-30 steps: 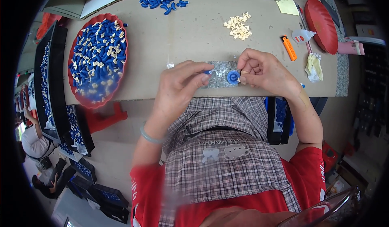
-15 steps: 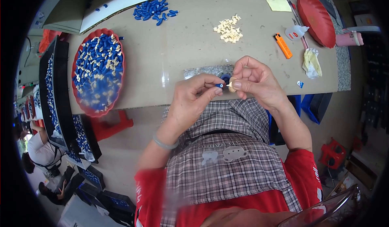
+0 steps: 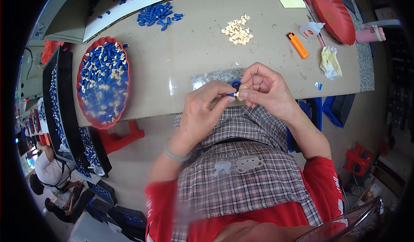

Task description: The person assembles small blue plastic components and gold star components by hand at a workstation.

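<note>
At the table's near edge, my left hand (image 3: pixel 202 110) pinches a small blue plastic piece (image 3: pixel 231 94) between thumb and forefinger. My right hand (image 3: pixel 269 91) has its thumb and fingers closed on a small cream-coloured piece (image 3: pixel 238 96). The two pieces meet end to end; the fingertips partly cover the joint. Just behind the fingers are a round dark-blue cap-like thing (image 3: pixel 235 83) and a speckled stone slab (image 3: pixel 211 76). Farther back on the table lie a pile of blue pieces (image 3: pixel 155 15) and a pile of cream pieces (image 3: pixel 237 31).
A red scalloped tray (image 3: pixel 80 75) of joined blue-and-cream pieces stands at left. To the right are an orange lighter or cutter-like thing (image 3: pixel 297 45), a white squeeze bottle (image 3: pixel 310 29), a crumpled cloth (image 3: pixel 330 63) and another red tray (image 3: pixel 332 15). Black trays (image 3: pixel 64 91) stand beyond the table's left end.
The blue and cream pieces, slightly apart before, now touch as my hands have drawn together. The whole view has shifted a little.
</note>
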Motion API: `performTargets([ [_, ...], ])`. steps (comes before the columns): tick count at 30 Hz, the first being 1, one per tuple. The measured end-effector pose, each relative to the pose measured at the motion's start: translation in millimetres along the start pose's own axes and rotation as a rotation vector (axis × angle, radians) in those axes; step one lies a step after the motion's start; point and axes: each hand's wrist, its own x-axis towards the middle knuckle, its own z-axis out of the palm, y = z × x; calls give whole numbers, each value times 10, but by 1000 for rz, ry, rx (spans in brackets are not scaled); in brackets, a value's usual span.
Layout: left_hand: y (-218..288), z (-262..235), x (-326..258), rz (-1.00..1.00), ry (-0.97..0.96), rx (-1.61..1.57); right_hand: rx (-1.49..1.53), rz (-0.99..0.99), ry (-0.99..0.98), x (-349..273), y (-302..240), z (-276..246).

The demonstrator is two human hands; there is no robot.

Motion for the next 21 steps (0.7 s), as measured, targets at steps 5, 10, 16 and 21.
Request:
performTargets([
  [5,-1,1,19,377,68,368,-68,37,50,-23,-21,62],
  [10,4,34,14,460,113,426,-32,91,77,-24,-29,91],
  [16,-33,42,4,475,136,490,-28,65,113,-9,37,130],
  [21,-19,40,27,485,138,474,-147,-93,168,-27,74,179],
])
